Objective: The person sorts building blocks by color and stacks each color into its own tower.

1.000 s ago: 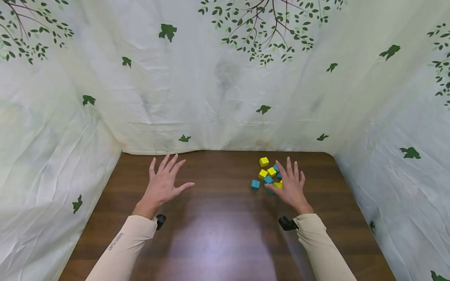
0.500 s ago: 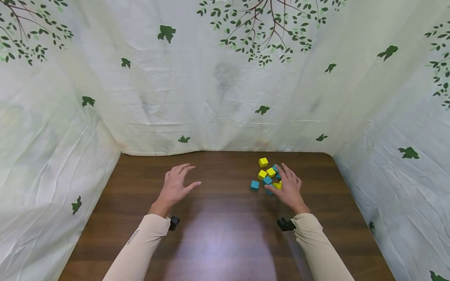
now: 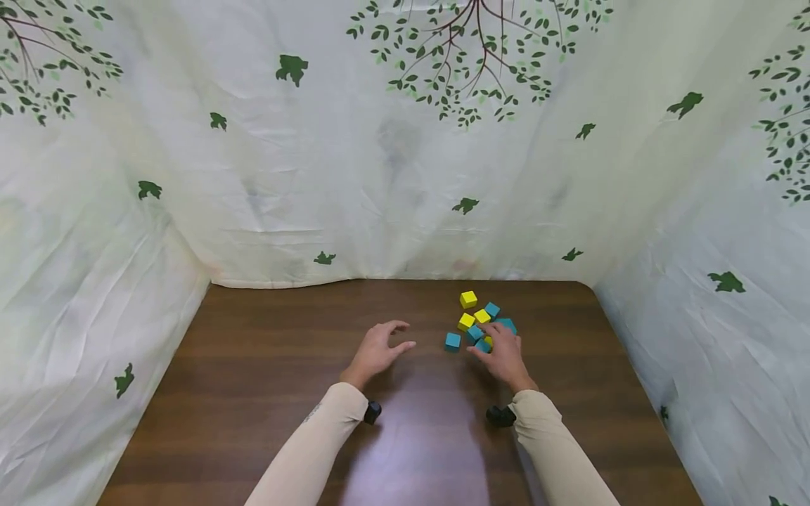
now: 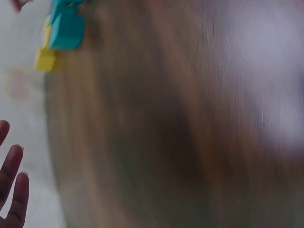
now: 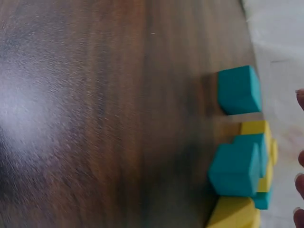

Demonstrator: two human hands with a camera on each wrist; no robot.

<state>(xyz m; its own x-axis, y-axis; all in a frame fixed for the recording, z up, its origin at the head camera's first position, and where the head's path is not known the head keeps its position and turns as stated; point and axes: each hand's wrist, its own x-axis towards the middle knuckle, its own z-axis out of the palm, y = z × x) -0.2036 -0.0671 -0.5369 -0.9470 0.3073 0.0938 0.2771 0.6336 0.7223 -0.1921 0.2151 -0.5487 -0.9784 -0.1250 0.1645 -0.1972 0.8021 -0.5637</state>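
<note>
Small yellow and blue cubes lie in a loose cluster at the back right of the table. A yellow cube (image 3: 468, 299) sits farthest back, and a blue cube (image 3: 452, 341) lies at the cluster's left. My right hand (image 3: 505, 358) is over the near right part of the cluster, hiding some cubes, thumb and fingers spread apart. To the left, my left hand (image 3: 373, 353) hovers above the wood with loosely bent fingers and nothing in it. Its fingers (image 4: 12, 171) show at the left wrist view's edge. In the right wrist view, another blue cube (image 5: 235, 168) is beside a yellow cube (image 5: 232, 212).
The brown wooden table (image 3: 253, 393) is bordered at the back and sides by a white cloth (image 3: 380, 176) printed with leaves and birds. A dark wrist camera (image 3: 500, 416) sits at the right cuff, another camera (image 3: 373, 412) at the left.
My left hand has moved right across the table toward the cubes, its fingers drawing in from a wide spread. The right hand has lowered among the cubes with its fingers bending more.
</note>
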